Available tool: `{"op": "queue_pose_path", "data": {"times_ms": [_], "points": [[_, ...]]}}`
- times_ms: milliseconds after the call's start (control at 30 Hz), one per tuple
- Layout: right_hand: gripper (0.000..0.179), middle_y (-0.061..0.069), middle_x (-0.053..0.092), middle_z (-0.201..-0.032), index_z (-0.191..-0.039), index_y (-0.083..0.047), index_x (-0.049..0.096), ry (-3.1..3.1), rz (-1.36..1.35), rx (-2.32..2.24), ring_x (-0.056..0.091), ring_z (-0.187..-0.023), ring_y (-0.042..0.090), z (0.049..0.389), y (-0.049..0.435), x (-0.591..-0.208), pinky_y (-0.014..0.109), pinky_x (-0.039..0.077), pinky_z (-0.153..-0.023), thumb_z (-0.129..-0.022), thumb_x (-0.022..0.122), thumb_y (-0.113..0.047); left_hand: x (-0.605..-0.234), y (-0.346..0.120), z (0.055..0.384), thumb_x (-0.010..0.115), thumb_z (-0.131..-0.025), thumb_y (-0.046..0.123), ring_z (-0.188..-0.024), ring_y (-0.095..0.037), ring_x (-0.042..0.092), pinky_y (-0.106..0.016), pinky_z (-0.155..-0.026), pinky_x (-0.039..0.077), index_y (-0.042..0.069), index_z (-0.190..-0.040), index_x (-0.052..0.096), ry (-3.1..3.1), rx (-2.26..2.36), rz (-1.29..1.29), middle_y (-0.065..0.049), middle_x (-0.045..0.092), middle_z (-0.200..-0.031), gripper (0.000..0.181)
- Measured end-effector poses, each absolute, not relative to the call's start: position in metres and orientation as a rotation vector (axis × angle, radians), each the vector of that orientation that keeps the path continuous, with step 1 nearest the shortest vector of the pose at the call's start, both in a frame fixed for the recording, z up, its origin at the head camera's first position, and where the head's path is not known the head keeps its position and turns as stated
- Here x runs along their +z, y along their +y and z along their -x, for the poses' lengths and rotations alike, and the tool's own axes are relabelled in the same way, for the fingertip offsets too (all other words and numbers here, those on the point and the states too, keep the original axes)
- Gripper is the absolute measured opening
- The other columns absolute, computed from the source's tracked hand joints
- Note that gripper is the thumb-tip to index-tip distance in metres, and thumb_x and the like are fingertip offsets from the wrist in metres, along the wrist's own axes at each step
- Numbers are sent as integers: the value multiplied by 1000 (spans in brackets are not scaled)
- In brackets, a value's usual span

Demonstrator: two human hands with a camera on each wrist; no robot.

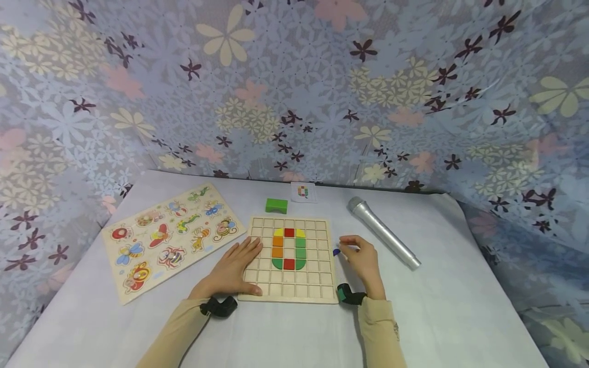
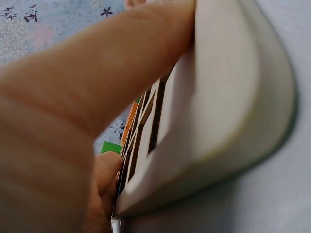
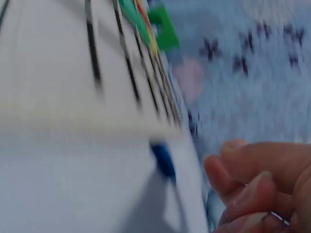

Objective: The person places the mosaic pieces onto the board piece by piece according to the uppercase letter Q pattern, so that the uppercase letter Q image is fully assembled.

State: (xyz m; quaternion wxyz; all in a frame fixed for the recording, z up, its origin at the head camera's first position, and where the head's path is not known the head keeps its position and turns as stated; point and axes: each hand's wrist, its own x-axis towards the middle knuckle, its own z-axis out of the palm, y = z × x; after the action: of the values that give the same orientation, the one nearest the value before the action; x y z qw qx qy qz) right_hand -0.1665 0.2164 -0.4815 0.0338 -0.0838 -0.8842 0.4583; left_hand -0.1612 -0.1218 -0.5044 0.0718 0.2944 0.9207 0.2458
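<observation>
A square wooden grid board (image 1: 317, 291) bears a ring of coloured tiles: red squares (image 1: 289, 264), orange squares (image 1: 277, 252) on the left, green squares (image 1: 300, 242) on the right, yellow corners at the top and green rounded corners below. My left hand (image 1: 234, 268) lies spread on the board's left side, thumb near the front edge. Beside the board's right edge is a small blue tile (image 1: 336, 252), seen leaning at the edge in the right wrist view. My right hand (image 1: 362, 259) hovers just right of it, fingers loosely bent, apart from the tile (image 3: 164, 162).
On the left lies a wooden insect puzzle board (image 1: 161, 240). Behind the grid board stand a green block (image 1: 276, 206) with an arched cut-out and a small pattern card (image 1: 303, 192). A silver microphone (image 1: 384, 232) lies to the right, and a floral curtain (image 1: 294, 102) hangs behind.
</observation>
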Motion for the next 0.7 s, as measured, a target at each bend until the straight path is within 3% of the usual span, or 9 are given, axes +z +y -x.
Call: {"op": "queue_pose_path", "data": {"times_ms": [133, 233, 333, 500, 700], "points": [[35, 18, 69, -118, -119, -4, 64, -2748, 225, 1407, 55, -123, 33, 165, 232, -490, 48, 45, -102, -85, 68, -6, -504, -123, 161, 78, -66, 60, -151, -35, 12, -54, -122, 13, 4, -152, 27, 2777, 717, -892, -12, 20, -162, 114], [40, 15, 70, -117, -122, -6, 63, -2757, 183, 1432, 53, -127, 33, 167, 232, -494, 50, 43, -104, -82, 71, -4, -504, -123, 161, 78, -67, 60, -151, -35, 12, -54, -122, 13, 5, -153, 27, 2780, 706, -896, -12, 20, -162, 114], [41, 12, 72, -111, -120, -9, 64, -2766, 132, 1409, 57, -121, 29, 168, 227, -495, 43, 47, -98, -80, 73, -3, -503, -122, 161, 78, -67, 59, -151, -35, 12, -54, -122, 12, 5, -153, 27, 2779, 709, -895, -12, 20, -162, 114], [33, 10, 71, -100, -115, -7, 67, -2819, 90, 1271, 60, -85, 23, 168, 222, -494, 26, 44, -69, -82, 71, -3, -502, -122, 160, 78, -67, 58, -151, -35, 11, -53, -122, 11, 4, -152, 27, 2771, 728, -889, -13, 20, -162, 114], [25, 21, 63, -119, -117, -3, 65, -2853, 153, 1243, 61, -90, 25, 167, 224, -491, 29, 48, -71, -98, 49, -7, -502, -122, 160, 78, -67, 59, -151, -35, 11, -54, -123, 11, 4, -152, 27, 2767, 728, -883, -13, 19, -162, 114]]}}
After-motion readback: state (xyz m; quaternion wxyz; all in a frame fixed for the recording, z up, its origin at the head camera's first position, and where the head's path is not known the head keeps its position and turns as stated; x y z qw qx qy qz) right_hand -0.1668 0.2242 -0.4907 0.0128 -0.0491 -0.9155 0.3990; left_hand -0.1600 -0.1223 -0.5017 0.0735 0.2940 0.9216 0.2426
